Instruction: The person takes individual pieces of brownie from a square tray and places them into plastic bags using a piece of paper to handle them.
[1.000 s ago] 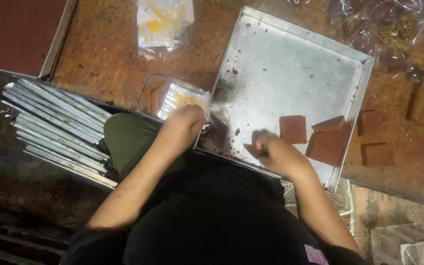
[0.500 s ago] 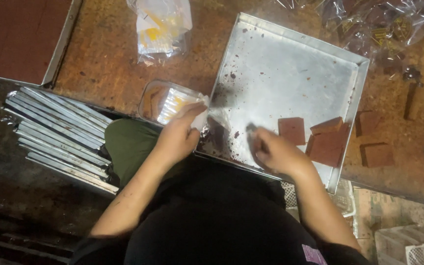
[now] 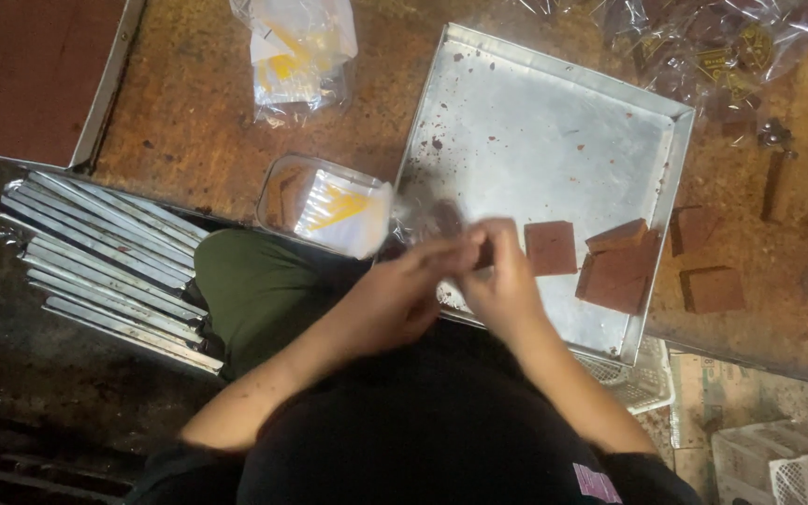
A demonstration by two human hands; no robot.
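My left hand [image 3: 402,297] and my right hand [image 3: 500,277] meet over the near edge of a square metal tray [image 3: 554,122]. Together they pinch a clear wrapper [image 3: 427,220] with a dark brown piece inside it. Several flat brown squares [image 3: 610,266] lie in the tray's near right corner, just right of my right hand. A clear plastic box [image 3: 324,204] with yellow-printed wrappers sits left of my left hand.
A stack of metal trays [image 3: 109,266] lies at the left. A bag of wrappers [image 3: 296,51] rests at the top, with crumpled clear bags [image 3: 722,47] at top right. Two brown squares [image 3: 703,262] lie on the brown counter right of the tray. White crates [image 3: 778,458] stand at bottom right.
My left hand left the plastic box with a wrapper and moved right. My right hand moved left from the brown squares. Both hands now meet at the tray's near edge.
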